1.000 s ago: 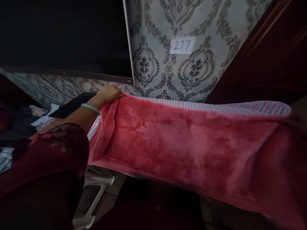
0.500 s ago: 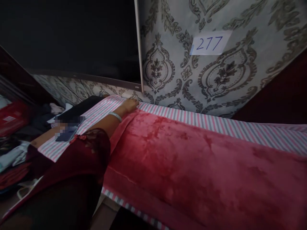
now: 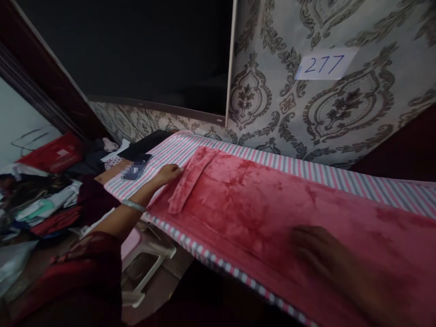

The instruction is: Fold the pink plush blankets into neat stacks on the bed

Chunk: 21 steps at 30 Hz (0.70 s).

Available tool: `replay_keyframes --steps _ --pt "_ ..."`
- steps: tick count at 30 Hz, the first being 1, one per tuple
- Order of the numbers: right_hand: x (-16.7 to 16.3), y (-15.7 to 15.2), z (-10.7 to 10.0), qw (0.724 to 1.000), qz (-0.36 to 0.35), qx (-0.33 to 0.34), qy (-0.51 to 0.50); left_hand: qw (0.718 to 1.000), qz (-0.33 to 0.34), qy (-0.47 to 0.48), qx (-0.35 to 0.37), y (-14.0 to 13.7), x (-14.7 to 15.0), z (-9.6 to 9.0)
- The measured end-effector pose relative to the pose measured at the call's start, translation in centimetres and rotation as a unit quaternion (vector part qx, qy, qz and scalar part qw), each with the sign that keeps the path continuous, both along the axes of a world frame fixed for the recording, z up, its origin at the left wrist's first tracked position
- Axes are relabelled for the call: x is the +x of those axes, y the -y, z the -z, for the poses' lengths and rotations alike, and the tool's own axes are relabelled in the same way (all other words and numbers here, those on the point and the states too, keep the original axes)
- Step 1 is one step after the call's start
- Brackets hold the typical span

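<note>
A red plush cloth (image 3: 238, 213) lies along a narrow padded board with a pink, grey and white striped cover (image 3: 299, 170). At its left end a narrow strip of the cloth (image 3: 192, 179) is folded over on top. My left hand (image 3: 166, 174), a bracelet at its wrist, has its fingers curled together at the cloth's left edge, beside that strip. Blurred by motion, my right hand (image 3: 320, 250) is over the middle of the cloth with fingers stretched out. A dark phone (image 3: 138, 167) rests on the striped cover, left of my left hand.
A large dark screen (image 3: 136, 50) hangs on the patterned wall, with a paper marked 277 (image 3: 325, 64) to its right. Clothes (image 3: 51, 209) and a red bag (image 3: 56, 152) are heaped at the left. A pale plastic stool (image 3: 150, 259) stands below the board.
My left hand has moved down and toward me from the cloth's far corner. The folded strip now shows at the left end. My right hand has come into view. The camera has turned left.
</note>
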State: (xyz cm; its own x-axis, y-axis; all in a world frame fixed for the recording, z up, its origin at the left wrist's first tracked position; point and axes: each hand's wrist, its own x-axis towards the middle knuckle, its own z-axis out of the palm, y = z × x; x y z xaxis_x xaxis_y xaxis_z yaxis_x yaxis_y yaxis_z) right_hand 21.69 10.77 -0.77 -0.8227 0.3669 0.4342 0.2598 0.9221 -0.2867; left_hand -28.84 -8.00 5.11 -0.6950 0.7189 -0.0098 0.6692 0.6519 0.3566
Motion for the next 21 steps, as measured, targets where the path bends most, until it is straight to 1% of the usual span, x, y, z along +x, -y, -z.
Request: replay_keyframes --steps 2,3,5,7,9,14,17,18,21 --pt "-0.6 2.6 0.5 0.999 -0.046 -0.002 0.009 0.999 -0.021 0.025 0.028 2.6 1.3 0.6" --pt "-0.9 3.5 1.0 0.998 -0.057 0.004 0.010 0.998 -0.026 0.036 0.035 3.7 1.9 0.9" --pt "-1.6 4.8 1.9 0.998 -0.054 0.024 0.013 0.998 -0.015 0.045 0.031 5.4 2.9 1.4" --pt "-2.2 5.1 2.9 0.998 -0.038 0.042 0.012 0.999 0.004 0.038 0.022 6.7 3.5 1.9" --pt "-2.5 5.1 3.4 0.998 -0.025 0.054 0.011 0.999 0.002 0.024 0.023 7.4 3.8 2.3" --pt "-2.4 6.0 3.9 0.996 -0.022 0.090 0.011 0.998 -0.044 -0.036 0.033 7.8 4.3 2.1" --pt "-2.5 6.8 4.6 0.992 -0.002 0.122 -0.011 0.996 -0.031 -0.071 0.051 7.2 5.6 1.9" --pt "-2.6 6.9 4.8 0.991 0.005 0.134 -0.020 0.997 -0.022 -0.060 0.053 6.8 6.1 1.9" --pt "-3.1 6.9 4.9 0.987 0.018 0.157 -0.022 0.998 -0.013 0.017 0.058 5.7 7.2 2.3"
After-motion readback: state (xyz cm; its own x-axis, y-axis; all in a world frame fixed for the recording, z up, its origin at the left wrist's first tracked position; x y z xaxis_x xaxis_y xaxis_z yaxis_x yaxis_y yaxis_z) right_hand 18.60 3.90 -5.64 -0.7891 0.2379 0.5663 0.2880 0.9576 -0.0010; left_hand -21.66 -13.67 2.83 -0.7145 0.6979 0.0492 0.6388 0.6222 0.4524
